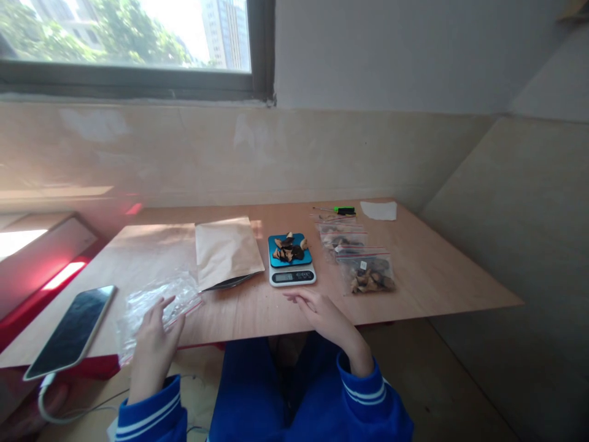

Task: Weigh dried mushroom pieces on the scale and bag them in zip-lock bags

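Observation:
My left hand (pixel 154 334) lies on a pile of clear empty zip bags (pixel 156 301) at the table's front edge, fingers stretched over the plastic. My right hand (pixel 319 310) rests flat on the wooden table (pixel 427 276) just in front of a small digital scale (pixel 291 265), fingers apart and holding nothing. The scale's blue plate carries several dark and tan dried pieces (pixel 289 248). A brown paper pouch (pixel 226 250) lies open between the bags and the scale.
Three filled zip bags (pixel 363 267) lie in a row right of the scale. A green marker (pixel 344 210) and a white paper (pixel 378 210) sit at the back. A phone (pixel 73 330) on a cable lies at the left front edge.

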A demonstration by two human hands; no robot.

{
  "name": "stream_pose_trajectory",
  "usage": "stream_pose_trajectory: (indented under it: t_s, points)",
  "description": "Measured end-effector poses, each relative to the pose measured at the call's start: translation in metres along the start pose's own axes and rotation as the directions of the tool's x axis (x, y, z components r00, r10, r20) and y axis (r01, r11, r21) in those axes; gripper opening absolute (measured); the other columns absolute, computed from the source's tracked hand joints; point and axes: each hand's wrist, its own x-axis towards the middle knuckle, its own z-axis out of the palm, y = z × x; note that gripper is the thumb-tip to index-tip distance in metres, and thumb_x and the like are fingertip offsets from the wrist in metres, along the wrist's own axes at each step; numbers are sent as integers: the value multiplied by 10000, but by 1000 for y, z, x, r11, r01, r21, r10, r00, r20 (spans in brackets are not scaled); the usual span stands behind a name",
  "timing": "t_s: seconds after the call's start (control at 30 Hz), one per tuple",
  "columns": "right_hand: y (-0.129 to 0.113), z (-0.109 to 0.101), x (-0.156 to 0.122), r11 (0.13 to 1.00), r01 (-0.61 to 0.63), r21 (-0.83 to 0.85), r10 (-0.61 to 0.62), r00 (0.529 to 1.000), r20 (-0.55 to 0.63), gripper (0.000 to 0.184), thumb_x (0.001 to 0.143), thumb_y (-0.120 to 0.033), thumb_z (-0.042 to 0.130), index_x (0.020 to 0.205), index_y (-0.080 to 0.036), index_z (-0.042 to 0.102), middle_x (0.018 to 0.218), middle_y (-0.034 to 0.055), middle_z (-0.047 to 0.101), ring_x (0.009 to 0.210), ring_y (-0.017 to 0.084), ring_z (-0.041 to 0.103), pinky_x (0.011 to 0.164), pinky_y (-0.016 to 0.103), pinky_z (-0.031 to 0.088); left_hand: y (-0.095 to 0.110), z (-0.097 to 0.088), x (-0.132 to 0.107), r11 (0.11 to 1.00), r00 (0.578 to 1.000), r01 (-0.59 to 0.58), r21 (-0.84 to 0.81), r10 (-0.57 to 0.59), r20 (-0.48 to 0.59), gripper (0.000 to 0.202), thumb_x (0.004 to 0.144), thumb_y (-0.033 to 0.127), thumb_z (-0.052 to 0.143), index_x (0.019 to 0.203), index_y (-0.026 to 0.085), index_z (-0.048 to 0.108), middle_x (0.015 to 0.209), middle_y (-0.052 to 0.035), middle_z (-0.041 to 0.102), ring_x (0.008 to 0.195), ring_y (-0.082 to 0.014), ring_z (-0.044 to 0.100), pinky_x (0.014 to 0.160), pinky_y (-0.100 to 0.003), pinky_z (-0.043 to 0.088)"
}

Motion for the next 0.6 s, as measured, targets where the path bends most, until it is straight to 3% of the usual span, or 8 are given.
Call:
stream_pose_trajectory:
  t_s: [0.13, 0.27, 0.37, 0.47, 0.53, 0.6]
  points:
    - [0, 2, 2, 1000, -17, -21, 17, 1000, 1, 304, 934, -188, 414, 1124, -202, 651, 1105, 63, 699, 1051, 202, 638, 948, 366, 474, -30, -10, -8, 994, 988, 107, 10, -107, 114, 420, 710, 497, 540, 983, 195, 648, 1039, -129, 660, 958, -313, 635, 840, -440, 511]
    - [-11, 14, 3, 999, -10, -40, 13, 996, 83, 312, 918, -147, 417, 1114, -179, 658, 1113, 73, 695, 1033, 201, 641, 944, 355, 474, -21, -26, -8, 977, 972, 213, 33, -215, 98, 316, 740, 500, 551, 805, 226, 694, 844, -74, 722, 766, -265, 674, 699, -373, 523]
    - [-25, 32, 4, 999, 33, -27, -28, 985, 170, 330, 905, -110, 406, 1098, -170, 666, 1111, 74, 694, 1050, 192, 631, 966, 335, 459, 11, -37, -9, 957, 961, 268, 108, -259, -93, 256, 764, 510, 565, 787, 293, 699, 669, 0, 696, 746, -259, 665, 683, -370, 497]
    - [-39, 58, 5, 995, 85, 55, -93, 981, 171, 333, 922, -155, 406, 1177, -187, 618, 1159, 75, 661, 1060, 180, 616, 959, 312, 464, 56, -37, -15, 956, 900, 292, 34, -263, -347, 277, 772, 544, 584, 852, 302, 695, 629, 25, 642, 689, -219, 629, 718, -366, 484]
    - [-47, 76, 8, 989, 85, 118, -95, 992, 79, 370, 929, -248, 444, 1289, -199, 517, 1228, 89, 613, 1046, 184, 609, 933, 318, 482, 87, -28, -22, 988, 922, 136, -70, -152, -357, 305, 791, 511, 597, 928, 259, 700, 809, -11, 676, 701, -189, 611, 708, -334, 480]
    - [-52, 91, 11, 983, 56, 175, -49, 998, -39, 443, 907, -330, 501, 1325, -194, 450, 1219, 108, 603, 1007, 197, 615, 882, 329, 509, 114, -13, -30, 980, 962, -42, -197, -13, -272, 262, 807, 447, 610, 959, 255, 704, 845, -12, 673, 659, -153, 581, 657, -291, 481]
